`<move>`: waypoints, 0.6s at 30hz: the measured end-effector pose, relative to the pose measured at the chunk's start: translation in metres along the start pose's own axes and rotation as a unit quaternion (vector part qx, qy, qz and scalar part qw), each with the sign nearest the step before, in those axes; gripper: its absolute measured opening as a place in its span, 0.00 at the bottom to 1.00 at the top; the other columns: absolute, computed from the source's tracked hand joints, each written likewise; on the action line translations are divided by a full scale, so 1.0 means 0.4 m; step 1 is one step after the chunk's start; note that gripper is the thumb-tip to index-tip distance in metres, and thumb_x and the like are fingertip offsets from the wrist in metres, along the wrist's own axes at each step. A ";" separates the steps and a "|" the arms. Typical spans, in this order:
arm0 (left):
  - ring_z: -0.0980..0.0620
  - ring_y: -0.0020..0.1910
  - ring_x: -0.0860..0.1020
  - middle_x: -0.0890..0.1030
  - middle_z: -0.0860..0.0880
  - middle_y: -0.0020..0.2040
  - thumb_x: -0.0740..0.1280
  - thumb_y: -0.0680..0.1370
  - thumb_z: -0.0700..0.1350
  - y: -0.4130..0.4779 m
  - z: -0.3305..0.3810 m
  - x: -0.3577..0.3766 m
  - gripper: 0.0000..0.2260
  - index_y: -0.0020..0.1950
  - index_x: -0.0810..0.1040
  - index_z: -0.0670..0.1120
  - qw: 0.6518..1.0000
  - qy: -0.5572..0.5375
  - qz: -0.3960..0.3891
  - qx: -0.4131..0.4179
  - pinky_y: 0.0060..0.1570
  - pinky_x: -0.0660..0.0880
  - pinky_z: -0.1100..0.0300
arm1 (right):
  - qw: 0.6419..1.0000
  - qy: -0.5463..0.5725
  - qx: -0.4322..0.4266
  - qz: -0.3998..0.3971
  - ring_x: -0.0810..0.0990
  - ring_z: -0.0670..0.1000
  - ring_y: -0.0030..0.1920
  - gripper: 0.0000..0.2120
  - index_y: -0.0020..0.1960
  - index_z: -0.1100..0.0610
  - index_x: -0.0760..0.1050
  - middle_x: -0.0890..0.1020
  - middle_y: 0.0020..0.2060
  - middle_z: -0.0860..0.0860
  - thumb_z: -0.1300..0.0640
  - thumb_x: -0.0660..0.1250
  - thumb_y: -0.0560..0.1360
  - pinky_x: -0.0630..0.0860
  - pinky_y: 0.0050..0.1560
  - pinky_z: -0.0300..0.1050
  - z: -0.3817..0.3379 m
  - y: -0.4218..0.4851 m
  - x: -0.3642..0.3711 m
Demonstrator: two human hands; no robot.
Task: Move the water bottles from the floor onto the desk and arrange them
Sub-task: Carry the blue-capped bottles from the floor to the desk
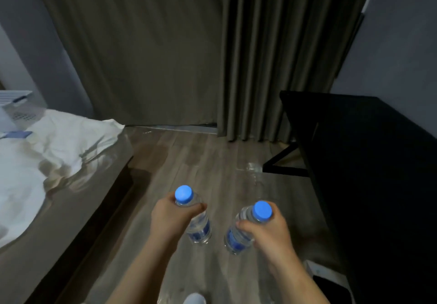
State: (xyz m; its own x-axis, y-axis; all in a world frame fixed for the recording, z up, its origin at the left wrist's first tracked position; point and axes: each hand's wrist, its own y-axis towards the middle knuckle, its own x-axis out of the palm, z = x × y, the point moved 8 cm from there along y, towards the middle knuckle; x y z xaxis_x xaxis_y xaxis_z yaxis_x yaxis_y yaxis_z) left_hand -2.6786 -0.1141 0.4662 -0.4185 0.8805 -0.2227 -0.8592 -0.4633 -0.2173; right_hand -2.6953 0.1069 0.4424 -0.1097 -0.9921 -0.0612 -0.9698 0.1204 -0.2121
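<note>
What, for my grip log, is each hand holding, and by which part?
Left hand grips the left bottle, right hand the right bottle, both at the neck.

No readable text anywhere, blue labels on left bottle (199,229) and right bottle (236,241) too blurred to read

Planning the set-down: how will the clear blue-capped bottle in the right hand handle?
The clear plastic blue-capped water bottle looks full, so probably heavy for its size. Gripped near the neck by the right hand, it may swing. Tall and narrow, it could tip on the black desk.
</note>
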 end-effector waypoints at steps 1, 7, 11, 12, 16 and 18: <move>0.51 0.38 0.77 0.79 0.50 0.38 0.78 0.63 0.42 0.055 0.022 0.025 0.14 0.42 0.76 0.50 1.000 -0.005 -0.010 0.008 0.42 0.75 0.54 | 1.000 -0.001 0.000 0.011 0.79 0.52 0.44 0.22 0.51 0.57 0.73 0.80 0.43 0.55 0.71 0.74 0.62 0.76 0.47 0.47 -0.010 0.050 0.008; 0.50 0.39 0.79 0.79 0.53 0.37 0.77 0.64 0.41 0.373 0.157 0.164 0.14 0.43 0.75 0.50 0.996 0.035 -0.078 0.034 0.44 0.77 0.52 | 0.997 0.006 0.006 0.082 0.79 0.52 0.43 0.21 0.44 0.52 0.72 0.80 0.41 0.53 0.70 0.76 0.61 0.78 0.51 0.53 -0.096 0.335 0.060; 0.53 0.38 0.79 0.80 0.53 0.37 0.77 0.64 0.42 0.545 0.237 0.263 0.13 0.38 0.74 0.53 0.990 0.057 -0.115 0.052 0.46 0.78 0.52 | 0.992 0.048 0.011 0.117 0.80 0.53 0.43 0.19 0.45 0.52 0.73 0.81 0.41 0.53 0.70 0.75 0.62 0.79 0.51 0.56 -0.155 0.483 0.060; 0.53 0.38 0.79 0.80 0.53 0.37 0.77 0.64 0.42 0.581 0.252 0.291 0.13 0.38 0.74 0.54 0.989 0.060 -0.124 0.053 0.45 0.78 0.52 | 0.991 0.051 0.009 0.123 0.80 0.53 0.44 0.19 0.46 0.52 0.73 0.81 0.42 0.53 0.69 0.75 0.63 0.78 0.51 0.55 -0.168 0.515 0.053; 0.53 0.38 0.78 0.80 0.52 0.38 0.77 0.66 0.42 0.700 0.311 0.407 0.12 0.38 0.74 0.52 0.984 0.059 -0.156 0.058 0.41 0.77 0.56 | 0.985 0.058 0.005 0.162 0.80 0.50 0.44 0.20 0.45 0.49 0.72 0.80 0.43 0.49 0.67 0.76 0.63 0.79 0.51 0.53 -0.210 0.646 0.015; 0.53 0.38 0.78 0.80 0.51 0.38 0.77 0.66 0.42 0.751 0.336 0.470 0.12 0.38 0.75 0.52 0.982 0.058 -0.167 0.061 0.40 0.75 0.57 | 0.982 0.068 0.006 0.177 0.80 0.50 0.46 0.21 0.46 0.47 0.72 0.81 0.44 0.49 0.66 0.77 0.63 0.79 0.51 0.52 -0.223 0.714 -0.011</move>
State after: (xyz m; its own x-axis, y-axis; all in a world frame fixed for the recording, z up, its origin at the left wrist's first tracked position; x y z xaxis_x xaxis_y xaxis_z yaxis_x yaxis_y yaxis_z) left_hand -3.0548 -0.0743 0.4870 -0.0769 0.9608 -0.2665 -0.9749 -0.1284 -0.1819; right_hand -2.9913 0.1424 0.4690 -0.4689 -0.8832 -0.0036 -0.8628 0.4589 -0.2120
